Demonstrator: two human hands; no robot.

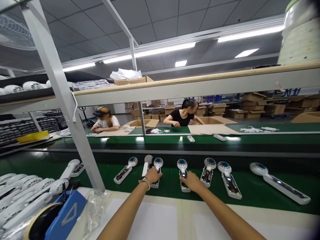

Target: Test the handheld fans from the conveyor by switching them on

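My left hand (151, 176) is closed over the body of a white handheld device with a round, blue-dotted head (158, 162). Its fingers hide part of the open body, and a similar piece with a pale grey head (148, 159) lies just left of it. My right hand (193, 182) grips the edge of another such device (185, 186), whose open body shows electronics and a small light. Both devices rest on the green conveyor belt (171, 176). To the right lie further open devices, one at the near side (207, 175) and one beyond it (230, 185).
A long device (285, 188) lies at far right, another (125, 173) at left. A white post (67, 100) rises on my left, near a blue bin (66, 215) and stacked white housings (32, 193). A shelf beam (190, 83) crosses overhead. Two co-workers (183, 116) sit opposite.
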